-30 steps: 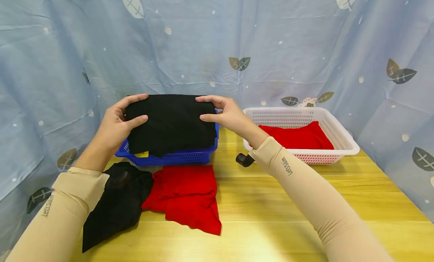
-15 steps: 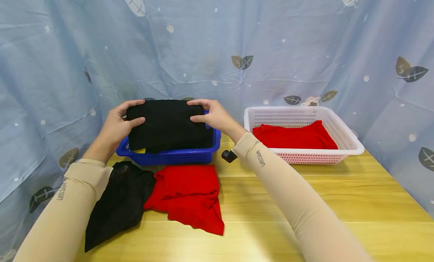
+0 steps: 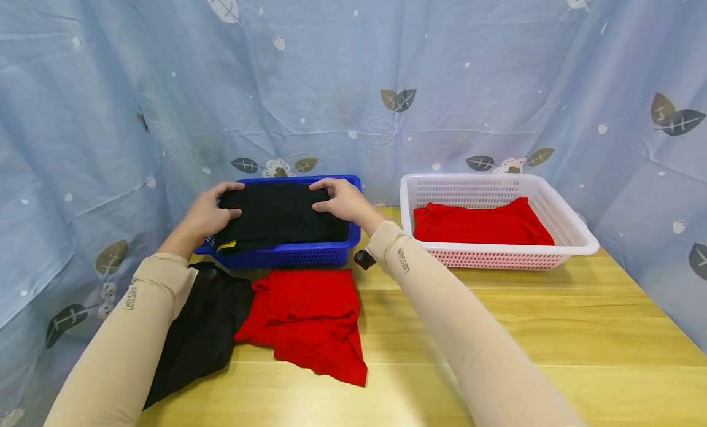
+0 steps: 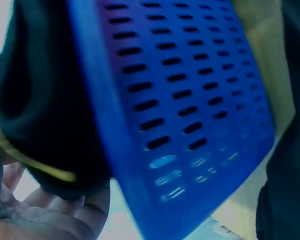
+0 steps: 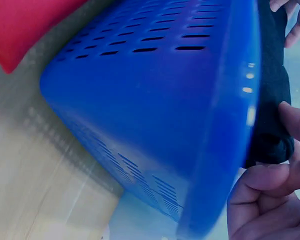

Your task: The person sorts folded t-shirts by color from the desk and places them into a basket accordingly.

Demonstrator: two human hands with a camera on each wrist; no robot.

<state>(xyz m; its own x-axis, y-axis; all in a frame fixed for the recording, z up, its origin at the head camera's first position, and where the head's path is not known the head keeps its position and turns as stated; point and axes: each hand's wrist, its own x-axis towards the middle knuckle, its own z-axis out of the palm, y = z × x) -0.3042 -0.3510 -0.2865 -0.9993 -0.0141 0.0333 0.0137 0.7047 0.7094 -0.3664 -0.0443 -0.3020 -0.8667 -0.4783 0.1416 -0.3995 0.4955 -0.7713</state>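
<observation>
down comes the folded black cloth into the blue basket: head view has it lying lengthwise between left hand and right hand, equally near, each gripping an end, with red cloth just in front. left wrist: fingers curl beneath, near a yellow strip. right wrist: finger and thumb pinch just past the basket's rim, the nearest obstacle.

Near an edge of the wooden bench stands a slotted blue basket, a red cloth beside its long wall, while the right hand pinches a black cloth at the basket's rim, the left hand showing partly farther along.
</observation>
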